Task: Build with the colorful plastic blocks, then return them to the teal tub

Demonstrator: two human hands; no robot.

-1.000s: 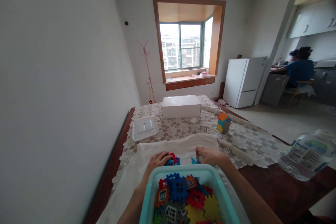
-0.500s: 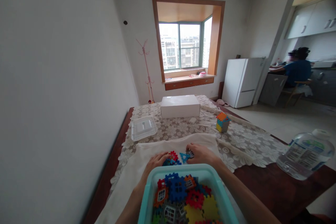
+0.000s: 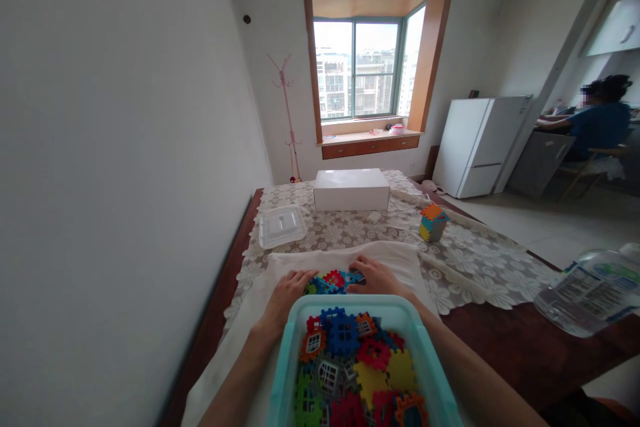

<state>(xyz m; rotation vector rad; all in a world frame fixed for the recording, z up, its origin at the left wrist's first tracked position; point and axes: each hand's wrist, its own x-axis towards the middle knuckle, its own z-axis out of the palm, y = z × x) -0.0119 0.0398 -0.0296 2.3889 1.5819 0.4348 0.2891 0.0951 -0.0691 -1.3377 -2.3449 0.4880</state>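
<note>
Two bare hands rest on a folded white cloth [image 3: 395,260] spread over a lace tablecloth [image 3: 465,267]. The left hand [image 3: 286,293] lies palm down with fingers loosely spread, its fingertips touching a small cluster of red, blue and green interlocking plastic tiles [image 3: 331,281]. The right hand [image 3: 376,276] meets the same cluster from the other side, fingers curled around its blue end. The cluster sits on the cloth between both hands, just beyond a turquoise plastic bin [image 3: 430,360] heaped with more coloured tiles. Farther along the table stand a small multicoloured tile cube [image 3: 433,222], a clear plastic lid [image 3: 282,226] and a white rectangular box [image 3: 351,189]. A clear water bottle [image 3: 590,290] lies at the right edge. Another person in a blue top [image 3: 595,127] sits far off on the right.
</note>
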